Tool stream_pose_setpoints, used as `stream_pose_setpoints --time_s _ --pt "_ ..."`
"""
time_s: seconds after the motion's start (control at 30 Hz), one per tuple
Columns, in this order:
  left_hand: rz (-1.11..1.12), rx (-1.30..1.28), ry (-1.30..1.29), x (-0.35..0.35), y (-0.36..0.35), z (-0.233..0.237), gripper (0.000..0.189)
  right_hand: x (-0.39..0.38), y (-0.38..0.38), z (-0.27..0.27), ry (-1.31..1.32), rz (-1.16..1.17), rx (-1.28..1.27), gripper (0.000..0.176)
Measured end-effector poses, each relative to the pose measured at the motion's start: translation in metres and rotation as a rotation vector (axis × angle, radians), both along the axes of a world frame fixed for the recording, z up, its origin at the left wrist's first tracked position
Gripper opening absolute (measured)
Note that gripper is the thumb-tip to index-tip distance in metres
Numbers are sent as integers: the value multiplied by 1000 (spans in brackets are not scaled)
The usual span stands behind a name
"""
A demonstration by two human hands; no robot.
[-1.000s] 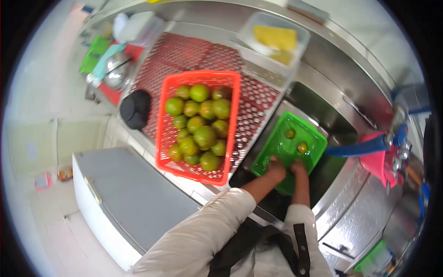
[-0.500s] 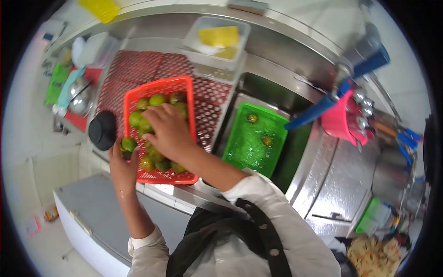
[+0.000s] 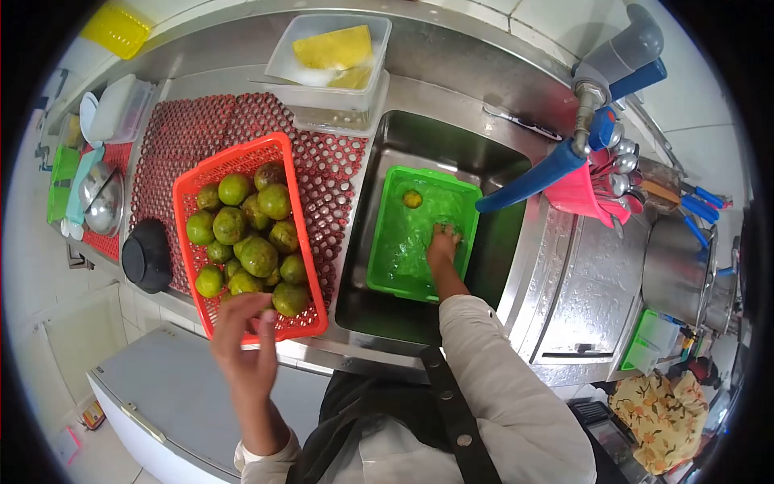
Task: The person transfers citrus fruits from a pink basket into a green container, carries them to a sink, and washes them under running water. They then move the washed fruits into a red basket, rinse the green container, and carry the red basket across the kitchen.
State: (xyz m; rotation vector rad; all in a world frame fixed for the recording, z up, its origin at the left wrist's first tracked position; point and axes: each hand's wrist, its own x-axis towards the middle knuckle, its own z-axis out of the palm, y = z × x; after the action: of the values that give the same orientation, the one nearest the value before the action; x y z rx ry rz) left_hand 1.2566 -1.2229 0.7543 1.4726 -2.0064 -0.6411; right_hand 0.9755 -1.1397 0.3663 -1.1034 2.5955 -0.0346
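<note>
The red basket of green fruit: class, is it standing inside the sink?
No: the red basket stands on the holed mat beside the sink, which holds the green tub.

You can pass freely between the red plastic basket (image 3: 230,158) and the green plastic tub (image 3: 379,242), over the red perforated mat (image 3: 330,169). The long blue tap spout (image 3: 524,181) juts over the tub's right edge. A black round bowl (image 3: 147,256) crowds the basket's left side.

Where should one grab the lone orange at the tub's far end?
Probably from above, fingers spanning its widest middle: the orange is round and sits free in the green tub, whose wall blocks the far side.
</note>
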Motion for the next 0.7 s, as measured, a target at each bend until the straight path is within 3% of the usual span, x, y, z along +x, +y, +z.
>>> stream_pose_setpoints --time_s 0.1,0.17,0.2,0.27,0.3,0.37,0.4,0.47,0.6,0.67,0.7 --pt "-110 10 43 -18 10 -3 8 2 -5 13 -103 -130 -21 27" --pt "-161 50 122 -22 16 -6 9 -9 -8 3 -562 -331 -228 28" --pt "-157 53 115 -22 17 -6 8 -11 -9 -3 -562 -337 -225 28" --pt "-139 3 97 -18 15 -8 9 -6 -19 16 -1030 -1048 -271 42" --pt "-118 -52 80 -16 14 -8 9 -5 -18 21 -1028 -1056 -266 42" --pt "-85 -41 78 -12 12 -9 8 -4 -16 24 -1682 -1064 -361 48" --pt "-55 -53 99 -9 11 -12 7 -4 -15 26 -1680 -1068 -358 48" --pt "10 -52 135 -5 12 -15 6 -1 -17 34 -1941 -975 -333 48" --pt "35 -72 103 7 13 -19 6 4 -19 36 -2077 -834 -345 40" --pt "60 -104 90 16 12 -24 7 6 -21 22 -1746 -784 -306 33" --pt "64 -105 89 20 13 -25 7 6 -21 17 -1747 -781 -303 33"
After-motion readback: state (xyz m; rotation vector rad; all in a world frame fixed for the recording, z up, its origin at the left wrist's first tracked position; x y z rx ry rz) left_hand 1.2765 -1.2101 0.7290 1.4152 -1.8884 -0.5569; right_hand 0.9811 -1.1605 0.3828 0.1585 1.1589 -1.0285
